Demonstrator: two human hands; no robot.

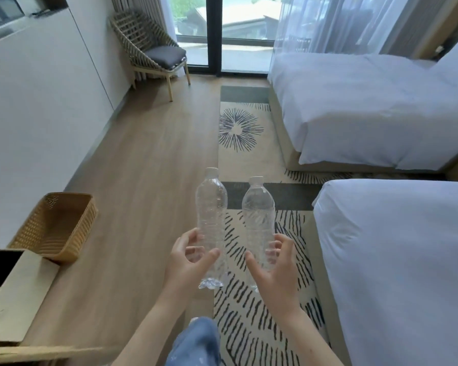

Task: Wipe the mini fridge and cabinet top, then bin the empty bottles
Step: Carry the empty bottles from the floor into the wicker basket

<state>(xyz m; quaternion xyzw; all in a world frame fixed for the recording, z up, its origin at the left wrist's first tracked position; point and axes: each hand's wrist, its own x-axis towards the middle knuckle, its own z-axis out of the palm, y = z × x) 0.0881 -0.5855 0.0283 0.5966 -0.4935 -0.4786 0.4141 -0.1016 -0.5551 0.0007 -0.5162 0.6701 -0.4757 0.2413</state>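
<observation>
Your left hand (189, 260) curls its fingers and thumb around the lower part of a clear plastic bottle (211, 223), thumb across the near side and fingers wrapped behind, seen faintly through the plastic. Your right hand (273, 262) grips a second clear bottle (258, 217) the same way, thumb on the inner side and fingers bent around the outer side. Both bottles stand upright, white caps on top, side by side with a narrow gap between them, and both look empty. Your bare forearms reach forward from the bottom edge, palms turned toward each other. The base of the right-hand bottle is partly hidden behind your palm, and the fingertips behind each bottle are blurred by the plastic. Below your arms, a knee in pale blue denim (196, 342) is cut off by the frame. A woven basket (56, 225) sits on the wooden floor (143, 180) well to the left of your hands, tilted, with its opening toward you. A patterned rug (249, 326) lies under the bottles, and two white beds (381, 247) stand to your right.
</observation>
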